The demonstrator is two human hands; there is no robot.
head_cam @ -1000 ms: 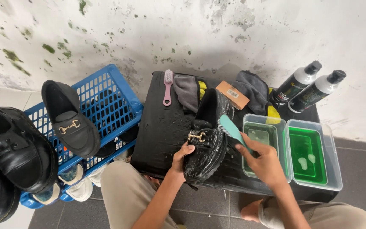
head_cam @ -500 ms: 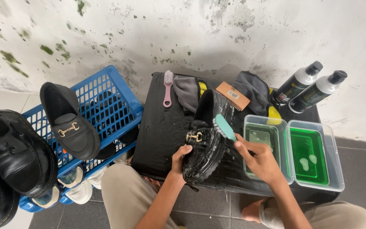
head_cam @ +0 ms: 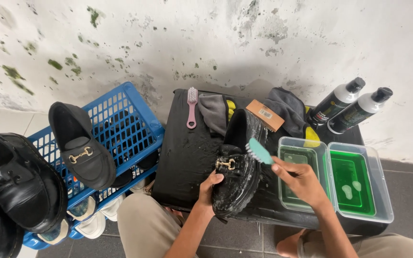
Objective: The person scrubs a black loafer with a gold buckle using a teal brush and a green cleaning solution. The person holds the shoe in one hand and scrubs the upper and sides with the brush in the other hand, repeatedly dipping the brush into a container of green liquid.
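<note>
Scrubbing is the step in hand, as we judge it: our left hand (head_cam: 211, 186) clasps the wet black loafer (head_cam: 237, 167) by its side, toe toward us, propped on the black table (head_cam: 187, 157). Our right hand (head_cam: 299, 179) is clenched on the handle of a teal brush (head_cam: 259, 150), whose bristles meet the upper just right of the gold buckle; suds show on the leather. Right of the right grip, almost touching it, sit two clear tubs of green liquid (head_cam: 333, 179); beyond them two dark spray bottles (head_cam: 350, 105) lean on the wall. Beyond the left grip lie a pink brush (head_cam: 191, 107), grey cloths (head_cam: 213, 112) and a brown block (head_cam: 265, 114). Left of that grip, well apart, a blue crate (head_cam: 120, 129) carries a matching loafer (head_cam: 80, 148). Next move, our judgement: short strokes across the upper, with the left grip holding the shoe firm against the push.
</note>
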